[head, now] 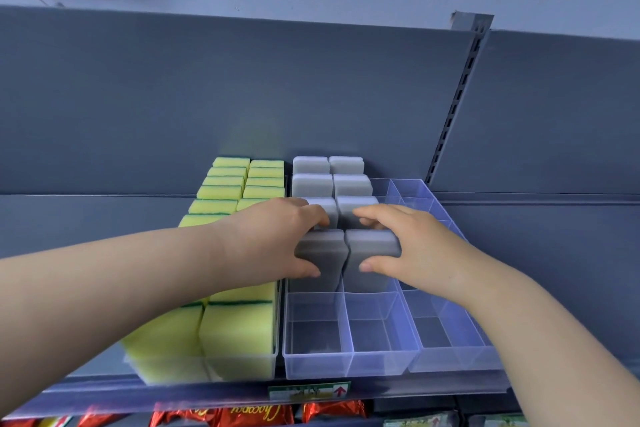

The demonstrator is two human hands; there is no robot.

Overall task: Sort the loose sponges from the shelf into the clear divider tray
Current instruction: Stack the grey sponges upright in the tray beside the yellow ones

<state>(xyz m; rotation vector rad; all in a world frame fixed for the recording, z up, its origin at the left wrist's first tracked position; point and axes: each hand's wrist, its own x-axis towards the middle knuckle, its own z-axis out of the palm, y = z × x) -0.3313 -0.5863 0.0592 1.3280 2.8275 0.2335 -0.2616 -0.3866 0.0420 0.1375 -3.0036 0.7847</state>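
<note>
Two grey rectangular foam sponges are standing upright, side by side, in the clear plastic divider tray [318,366]. They are sitting one row back from its front edge, lower halves down between the walls. The left hand [273,239] is grasping the left grey sponge [323,251], thumb on the near face and fingers curled over the top. The right hand [415,243] is grasping the right grey sponge [372,250] the same way.

Three rows of seated grey sponges [311,184] are filling the compartments behind. The front pair of compartments and the right-hand column are holding no sponge.

Judgement: the step in hand is seating this pair. Whether they are touching the tray floor cannot be told. The next move is calling for a downward press, then letting go without dragging them up.

Yellow-and-green scouring sponges [239,333] are packed just to the left. All of it is resting on the grey metal shelf [554,236].
</note>
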